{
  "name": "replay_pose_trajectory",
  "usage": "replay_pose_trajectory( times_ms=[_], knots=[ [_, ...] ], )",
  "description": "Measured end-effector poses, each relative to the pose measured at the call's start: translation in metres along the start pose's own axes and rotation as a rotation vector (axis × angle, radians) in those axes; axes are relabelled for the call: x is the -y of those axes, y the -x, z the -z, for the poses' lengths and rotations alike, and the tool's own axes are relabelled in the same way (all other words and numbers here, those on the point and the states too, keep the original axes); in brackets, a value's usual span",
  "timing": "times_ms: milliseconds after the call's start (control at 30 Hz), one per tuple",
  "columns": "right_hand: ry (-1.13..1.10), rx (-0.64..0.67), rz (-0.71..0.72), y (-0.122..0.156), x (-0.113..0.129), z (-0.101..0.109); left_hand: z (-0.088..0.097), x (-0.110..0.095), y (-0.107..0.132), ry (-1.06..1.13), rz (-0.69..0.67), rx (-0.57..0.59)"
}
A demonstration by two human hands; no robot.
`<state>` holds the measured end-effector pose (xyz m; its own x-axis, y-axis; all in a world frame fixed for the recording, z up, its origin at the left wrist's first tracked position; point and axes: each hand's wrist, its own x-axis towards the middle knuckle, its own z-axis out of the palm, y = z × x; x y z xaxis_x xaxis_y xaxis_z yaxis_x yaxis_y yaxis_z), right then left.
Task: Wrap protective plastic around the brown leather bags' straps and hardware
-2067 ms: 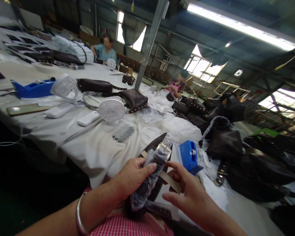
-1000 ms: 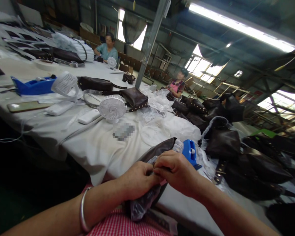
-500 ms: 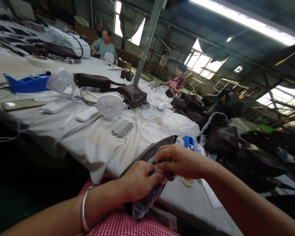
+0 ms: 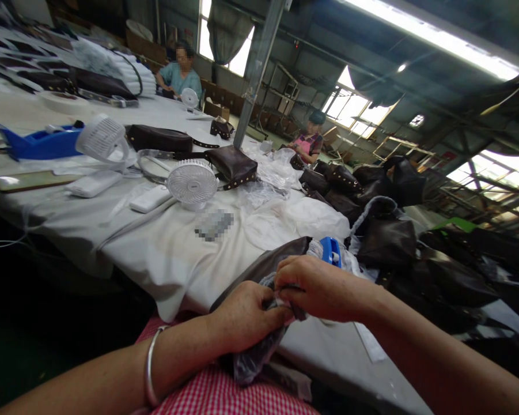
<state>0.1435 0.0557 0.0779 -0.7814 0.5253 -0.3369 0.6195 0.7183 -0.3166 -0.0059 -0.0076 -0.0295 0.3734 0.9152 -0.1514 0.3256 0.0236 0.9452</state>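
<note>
Close to my lap, my left hand [image 4: 246, 317] and my right hand [image 4: 313, 285] meet with bent fingers. Both pinch a dark strip wrapped in clear plastic [image 4: 254, 357], its lower end hanging over my red checked apron [image 4: 228, 397]. A pale pinkish piece shows between the thumbs; whether it is tape or paper I cannot tell. Behind the hands lies a dark brown leather bag [image 4: 263, 262], partly covered by them. Just beyond my right hand stands a blue tape dispenser [image 4: 330, 252] beside crumpled white wrapping.
White fans [image 4: 192, 183], a phone [image 4: 34, 180] and another blue tape dispenser [image 4: 43, 141] occupy the table's left. Dark bags [image 4: 386, 242] pile up on the right. A metal post [image 4: 259, 75] rises beyond the table. Two people [image 4: 181, 72] sit farther back.
My hands stay together on the plastic-wrapped strip, with the right fingers shifted slightly and less of the pinkish piece showing. The view has moved a little.
</note>
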Motion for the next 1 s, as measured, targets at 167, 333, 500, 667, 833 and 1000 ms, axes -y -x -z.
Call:
replay_pose_trajectory(
  times_ms=[167,333,500,667,833,1000],
  knots=[
    [0.029,-0.078,0.044,0.002,0.001,-0.012,-0.002,0.005,-0.002,-0.009,0.020,-0.007],
    [0.169,-0.259,0.140,0.005,0.000,-0.030,-0.002,0.008,-0.004,-0.011,-0.016,-0.034],
    [0.176,-0.362,0.255,0.021,-0.005,-0.044,0.001,0.009,-0.005,0.100,-0.007,-0.020],
    [0.416,-0.486,0.235,0.032,-0.016,-0.065,0.008,0.007,-0.008,0.249,0.059,0.040],
    [0.517,-0.670,0.323,0.027,-0.029,-0.082,0.014,0.004,-0.007,0.375,0.068,0.079],
    [0.445,-0.776,0.333,0.023,-0.038,-0.087,0.013,0.004,-0.005,0.506,0.113,0.080]
  ],
)
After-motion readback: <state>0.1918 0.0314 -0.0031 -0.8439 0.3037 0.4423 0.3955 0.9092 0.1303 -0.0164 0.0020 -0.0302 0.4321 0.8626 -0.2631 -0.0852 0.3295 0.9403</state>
